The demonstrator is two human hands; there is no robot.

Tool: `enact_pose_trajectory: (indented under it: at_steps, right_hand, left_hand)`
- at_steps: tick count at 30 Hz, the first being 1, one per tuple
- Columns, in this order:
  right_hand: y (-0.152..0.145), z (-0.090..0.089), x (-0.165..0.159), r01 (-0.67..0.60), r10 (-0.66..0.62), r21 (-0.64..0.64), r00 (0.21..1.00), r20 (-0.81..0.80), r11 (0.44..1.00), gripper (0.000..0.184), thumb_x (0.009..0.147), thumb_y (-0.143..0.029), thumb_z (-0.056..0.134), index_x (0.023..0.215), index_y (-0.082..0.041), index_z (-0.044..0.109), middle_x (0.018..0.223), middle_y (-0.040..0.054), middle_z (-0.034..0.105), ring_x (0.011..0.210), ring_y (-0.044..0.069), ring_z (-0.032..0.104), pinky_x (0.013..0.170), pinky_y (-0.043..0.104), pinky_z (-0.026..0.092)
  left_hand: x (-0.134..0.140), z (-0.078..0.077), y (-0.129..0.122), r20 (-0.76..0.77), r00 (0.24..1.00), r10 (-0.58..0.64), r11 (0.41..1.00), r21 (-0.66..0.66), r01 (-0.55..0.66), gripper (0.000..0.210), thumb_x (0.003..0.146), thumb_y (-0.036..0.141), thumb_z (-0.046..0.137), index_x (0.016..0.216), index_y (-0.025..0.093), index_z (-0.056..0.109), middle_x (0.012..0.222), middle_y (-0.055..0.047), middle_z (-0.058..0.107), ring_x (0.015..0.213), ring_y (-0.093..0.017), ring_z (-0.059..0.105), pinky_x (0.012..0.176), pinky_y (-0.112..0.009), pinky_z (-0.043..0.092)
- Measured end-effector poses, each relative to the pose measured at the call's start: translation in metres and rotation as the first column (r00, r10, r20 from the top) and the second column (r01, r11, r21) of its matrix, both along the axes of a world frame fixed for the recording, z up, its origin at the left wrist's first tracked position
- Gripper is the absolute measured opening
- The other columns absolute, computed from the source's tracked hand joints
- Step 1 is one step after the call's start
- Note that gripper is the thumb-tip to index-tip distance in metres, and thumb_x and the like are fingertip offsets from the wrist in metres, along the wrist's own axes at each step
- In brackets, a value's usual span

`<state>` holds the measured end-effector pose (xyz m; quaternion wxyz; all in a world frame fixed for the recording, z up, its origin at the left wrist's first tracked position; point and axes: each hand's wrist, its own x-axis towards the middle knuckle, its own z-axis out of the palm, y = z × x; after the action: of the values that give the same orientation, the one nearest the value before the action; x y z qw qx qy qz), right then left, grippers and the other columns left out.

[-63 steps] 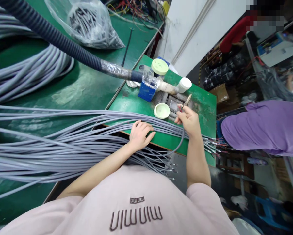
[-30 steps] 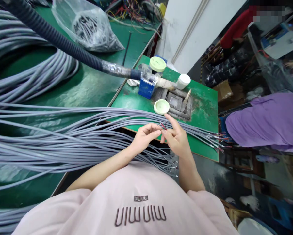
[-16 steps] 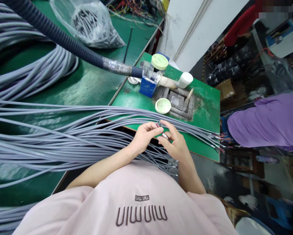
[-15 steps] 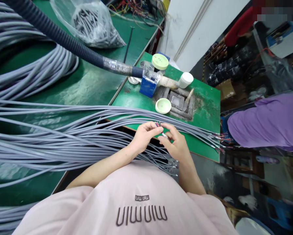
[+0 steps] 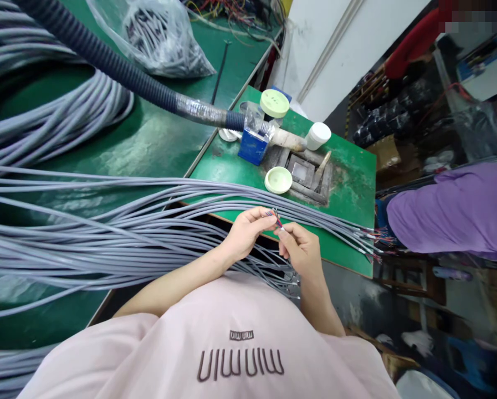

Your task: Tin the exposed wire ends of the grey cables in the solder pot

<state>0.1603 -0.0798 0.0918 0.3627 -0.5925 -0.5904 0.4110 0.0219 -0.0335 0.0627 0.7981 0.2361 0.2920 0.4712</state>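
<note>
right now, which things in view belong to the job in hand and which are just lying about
Likely in the job: coloured wires, held by the left hand and right hand; grey cables; perhaps the pale green dish nearby.

Likely just lying about: lilac bottle; cardboard box; thin black strip.

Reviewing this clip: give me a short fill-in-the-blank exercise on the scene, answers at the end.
1. The left hand and right hand pinch thin, colored ____.
2. The box beside the end of the dark hose is ____.
3. The nearby co-worker's shirt is ____.
4. The small table has a ____ top.

Missing words: wires; blue; purple; green.
</note>
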Motion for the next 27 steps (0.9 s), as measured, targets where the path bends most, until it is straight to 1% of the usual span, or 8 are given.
enact_pose_trajectory:
  at_steps: [5,9,14,21,27]
  right_hand:
    - [0.000,-0.003,-0.002,0.028,-0.029,-0.020,0.997,-0.066,0.999,0.025,0.088,-0.043,0.054,0.078,-0.021,0.062,0.047,-0.0057,0.053,0.039,0.009,0.044,0.042,0.021,0.035]
    - [0.000,-0.005,-0.002,0.046,-0.050,-0.032,0.993,-0.105,0.998,0.025,0.088,-0.043,0.054,0.078,-0.021,0.062,0.048,-0.0055,0.053,0.040,0.009,0.045,0.041,0.021,0.037]
    - [0.000,-0.007,-0.001,0.046,-0.051,-0.033,0.984,-0.173,0.998,0.024,0.089,-0.041,0.054,0.079,-0.021,0.062,0.048,-0.0059,0.054,0.039,0.008,0.044,0.041,0.020,0.037]
    - [0.000,-0.011,-0.001,0.053,-0.065,-0.053,0.967,-0.245,0.997,0.023,0.088,-0.041,0.055,0.079,-0.020,0.061,0.047,-0.0063,0.054,0.037,0.008,0.043,0.039,0.020,0.035]
    - [0.001,-0.013,-0.001,0.053,-0.070,-0.065,0.951,-0.303,0.997,0.025,0.087,-0.042,0.056,0.079,-0.019,0.061,0.045,-0.0063,0.054,0.035,0.007,0.042,0.037,0.019,0.033]
  left_hand:
    - [0.001,0.000,0.000,0.000,1.000,0.014,1.000,-0.010,-0.014,0.023,0.061,0.029,0.081,0.065,0.015,0.063,0.061,0.003,0.062,0.058,-0.008,0.057,0.062,-0.023,0.045]
    - [0.002,0.000,0.000,0.004,0.999,0.033,0.999,-0.016,-0.033,0.021,0.061,0.027,0.081,0.065,0.015,0.064,0.063,0.002,0.064,0.059,-0.009,0.058,0.064,-0.024,0.046]
    - [0.003,0.000,-0.001,-0.017,0.999,0.052,0.999,0.014,-0.052,0.020,0.062,0.028,0.080,0.064,0.015,0.065,0.066,0.000,0.067,0.062,-0.010,0.059,0.065,-0.025,0.047]
    - [0.002,-0.002,-0.002,-0.053,0.997,0.064,0.997,0.050,-0.061,0.021,0.066,0.032,0.078,0.068,0.014,0.066,0.068,-0.002,0.069,0.063,-0.011,0.060,0.067,-0.026,0.048]
    - [0.002,-0.004,-0.002,-0.055,0.995,0.086,0.995,0.057,-0.083,0.022,0.063,0.032,0.080,0.069,0.014,0.068,0.069,-0.002,0.070,0.064,-0.011,0.061,0.068,-0.026,0.048]
